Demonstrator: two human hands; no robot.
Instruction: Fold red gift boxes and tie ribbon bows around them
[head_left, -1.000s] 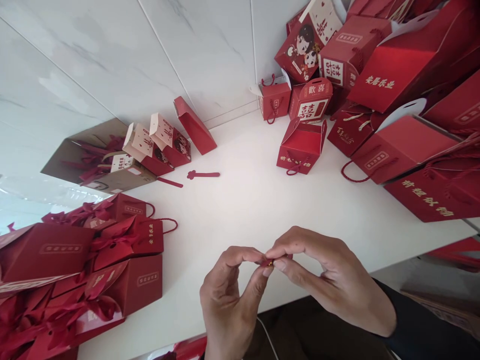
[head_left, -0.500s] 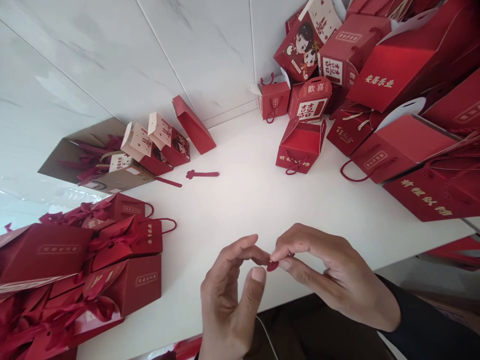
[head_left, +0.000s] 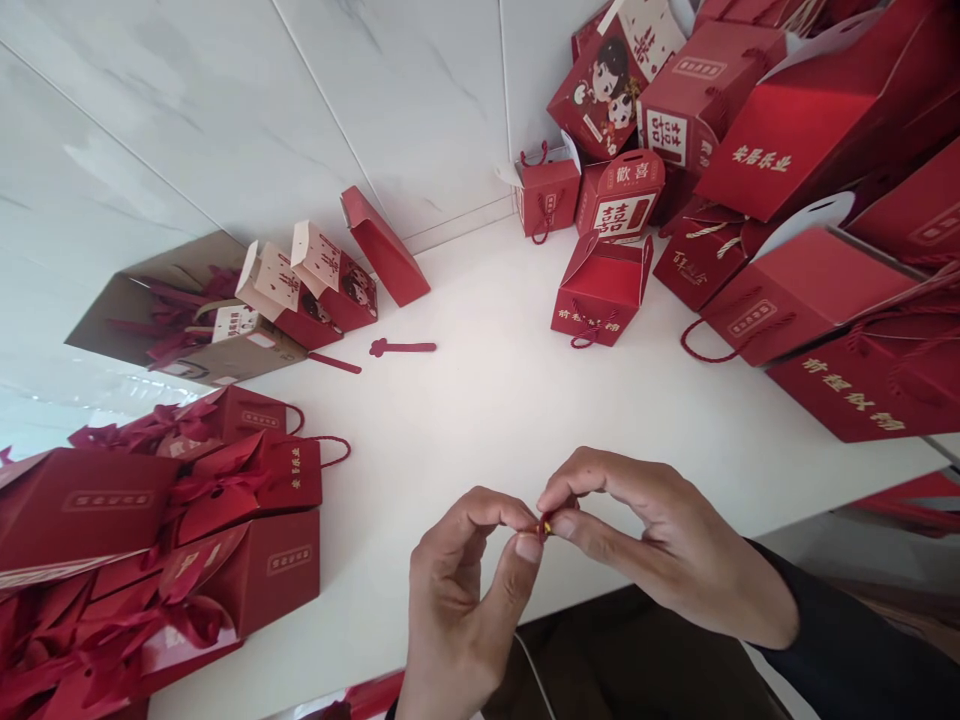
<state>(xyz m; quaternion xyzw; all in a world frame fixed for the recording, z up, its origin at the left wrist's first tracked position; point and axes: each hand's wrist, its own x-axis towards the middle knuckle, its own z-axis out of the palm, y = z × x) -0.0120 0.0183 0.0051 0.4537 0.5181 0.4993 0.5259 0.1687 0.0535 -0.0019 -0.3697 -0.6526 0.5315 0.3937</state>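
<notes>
Head view: a small dark red piece (head_left: 541,530) with a gold-coloured bit sits between the fingertips of both hands, above the near side of the white counter (head_left: 465,420). The left grip (head_left: 465,590) pinches it between thumb and forefinger; the right grip (head_left: 667,550) pinches it from the other side. The fingers cover most of it, so its full shape cannot be told.

Forward and left lie a flower-ended red strip (head_left: 405,347) and another red strip (head_left: 335,362), the latter close to a cardboard box (head_left: 262,355) holding dark red ribbons. Ribbon-tied boxes (head_left: 281,565) crowd the left side. Forward and right, a small red box (head_left: 596,300) stands just in front of a heap of other gift boxes.

Gold characters on the small red box and on a corded box (head_left: 832,400) read 前程似锦; a large box (head_left: 795,140) reads 安居乐业. A peaked box (head_left: 622,195) shows 歡喜 above 囍.
</notes>
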